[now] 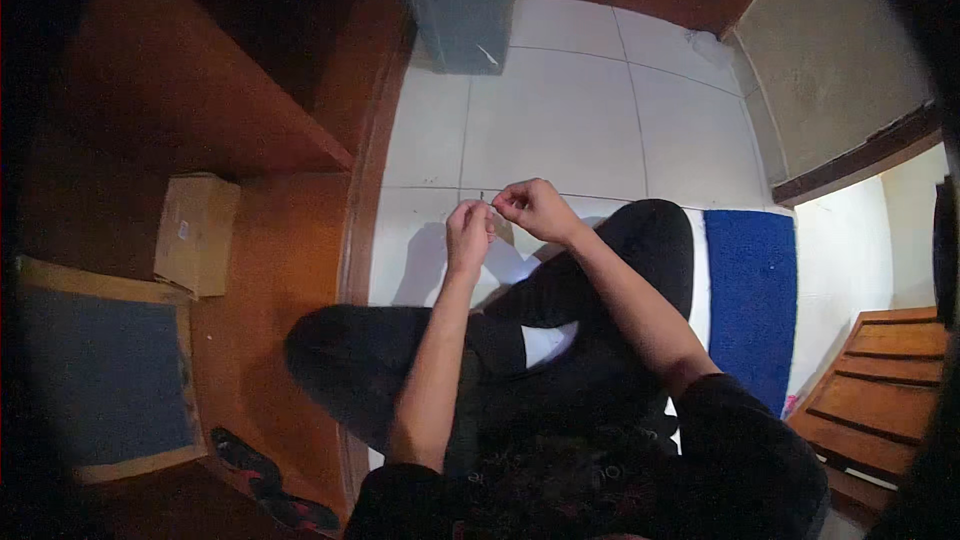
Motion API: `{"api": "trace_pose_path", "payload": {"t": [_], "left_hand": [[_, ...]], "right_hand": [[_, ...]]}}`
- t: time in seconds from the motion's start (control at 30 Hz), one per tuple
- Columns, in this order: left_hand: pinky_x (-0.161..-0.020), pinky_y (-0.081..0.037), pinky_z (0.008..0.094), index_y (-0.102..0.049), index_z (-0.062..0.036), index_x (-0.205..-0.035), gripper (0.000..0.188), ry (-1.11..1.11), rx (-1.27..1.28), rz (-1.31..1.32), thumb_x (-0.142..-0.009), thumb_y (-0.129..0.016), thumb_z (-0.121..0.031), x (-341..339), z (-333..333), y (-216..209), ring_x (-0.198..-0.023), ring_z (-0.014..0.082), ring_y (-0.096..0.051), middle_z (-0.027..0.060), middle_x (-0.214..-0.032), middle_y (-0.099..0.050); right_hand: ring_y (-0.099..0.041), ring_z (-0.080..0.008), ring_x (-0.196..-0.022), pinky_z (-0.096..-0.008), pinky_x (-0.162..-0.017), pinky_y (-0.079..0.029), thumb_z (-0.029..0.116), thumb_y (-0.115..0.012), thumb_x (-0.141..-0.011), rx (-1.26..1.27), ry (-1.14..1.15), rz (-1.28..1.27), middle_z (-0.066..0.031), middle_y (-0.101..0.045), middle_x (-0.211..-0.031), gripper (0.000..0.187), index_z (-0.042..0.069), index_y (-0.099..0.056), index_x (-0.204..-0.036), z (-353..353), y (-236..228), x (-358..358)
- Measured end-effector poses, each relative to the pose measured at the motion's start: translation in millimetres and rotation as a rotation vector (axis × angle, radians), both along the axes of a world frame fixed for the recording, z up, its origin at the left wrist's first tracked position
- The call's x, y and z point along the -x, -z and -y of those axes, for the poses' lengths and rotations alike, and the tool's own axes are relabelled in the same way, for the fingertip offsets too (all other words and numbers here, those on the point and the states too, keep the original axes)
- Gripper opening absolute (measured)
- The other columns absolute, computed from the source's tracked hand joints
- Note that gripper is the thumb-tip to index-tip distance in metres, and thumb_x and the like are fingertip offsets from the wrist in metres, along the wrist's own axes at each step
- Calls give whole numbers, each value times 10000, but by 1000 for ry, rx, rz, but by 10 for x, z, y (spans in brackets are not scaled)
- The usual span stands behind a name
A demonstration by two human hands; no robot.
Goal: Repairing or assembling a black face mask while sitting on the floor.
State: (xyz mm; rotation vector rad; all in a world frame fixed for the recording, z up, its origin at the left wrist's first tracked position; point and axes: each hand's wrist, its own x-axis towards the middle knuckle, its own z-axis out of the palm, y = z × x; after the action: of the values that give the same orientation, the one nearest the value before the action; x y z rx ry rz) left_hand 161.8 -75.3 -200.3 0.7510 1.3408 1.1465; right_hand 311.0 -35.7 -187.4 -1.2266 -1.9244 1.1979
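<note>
My left hand (469, 232) is closed in a pinch, raised over the tiled floor in front of my crossed legs. Close beside it, my right hand (537, 211) pinches too, its fingertips almost meeting those of the left. A tiny thin dark piece (484, 197) shows between the two sets of fingertips. It is too small to name, and the fingers hide most of whatever they hold. Both forearms reach forward above my black-clad legs (640, 250).
A grey plastic bin (460, 15) stands at the far side. Wooden shelving on the left holds a cardboard box (198, 235), a dark framed board (100, 375) and dark footwear (265, 480). To the right lie a blue mat (750, 300) and a brown slatted wooden piece (880, 390).
</note>
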Motion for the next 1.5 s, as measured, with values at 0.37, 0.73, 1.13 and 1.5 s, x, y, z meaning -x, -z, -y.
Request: {"api": "trace_pose_path", "payload": {"t": [0.37,0.73,1.13,1.5], "left_hand": [[-536,-407,246,-553,-39,-836,182,-239,-190,-128,-858,-508,-214,130,-159,37,-575,97,-471,8,-686,-513],[-609,-425,293,-542,-11,-793,209,-356,-226,41,-854,-512,-209,-18,-171,-18,-642,141,-531,50,-671,-555],[-680,-467,341,-591,-1,-861,255,-234,-195,-217,-838,-552,-252,-44,-97,-91,-764,246,-621,132,-773,-626],[-657,-462,379,-560,-5,-887,323,-75,-196,-288,-902,-459,-312,47,-65,128,-722,270,-621,144,-725,-619]], "right_hand": [[-604,-134,-677,-272,-609,-515,132,-624,-815,555,20,-360,-56,-657,-832,204,-3,-649,-966,-339,-362,236],[-598,-154,-670,-298,-589,-512,139,-638,-812,-60,-229,24,-82,-646,-891,253,53,-632,-1050,-2359,-1863,284],[-597,-153,-788,-324,-744,-476,140,-541,-855,-363,-78,57,-72,-649,-810,185,8,-647,-931,-835,589,-369],[-563,-128,-678,-276,-634,-459,261,-519,-900,107,-110,-48,-66,-628,-770,315,-19,-605,-1018,-29,15,231]]}}
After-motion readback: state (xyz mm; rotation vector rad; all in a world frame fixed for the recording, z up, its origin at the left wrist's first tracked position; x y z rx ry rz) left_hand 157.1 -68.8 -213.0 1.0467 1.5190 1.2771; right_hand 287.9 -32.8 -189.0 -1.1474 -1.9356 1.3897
